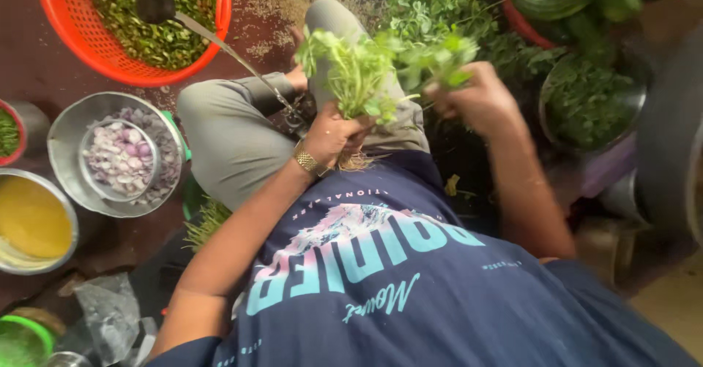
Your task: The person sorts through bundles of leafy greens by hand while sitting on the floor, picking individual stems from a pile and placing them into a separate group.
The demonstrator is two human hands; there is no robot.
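Two hands work a bunch of leafy herbs over the person's lap, above the floor. The left hand, a gold watch on its wrist, has its fingers closed tight around the stems near the roots, leaves fanned upward. The right hand sits just beside the bunch with fingers curled into the leaf tops, pinching a few sprigs; how firmly is hard to tell, as it is blurred. A pile of greens lies beyond the knees. Toward the floor's left edge stand a steel bowl of chopped onion, a pot of yellow liquid, and an orange basket of cut greens with a ladle in it. A hard tug could tear good leaves or shake root grit onto the lap; loose sprigs might drop to the floor.
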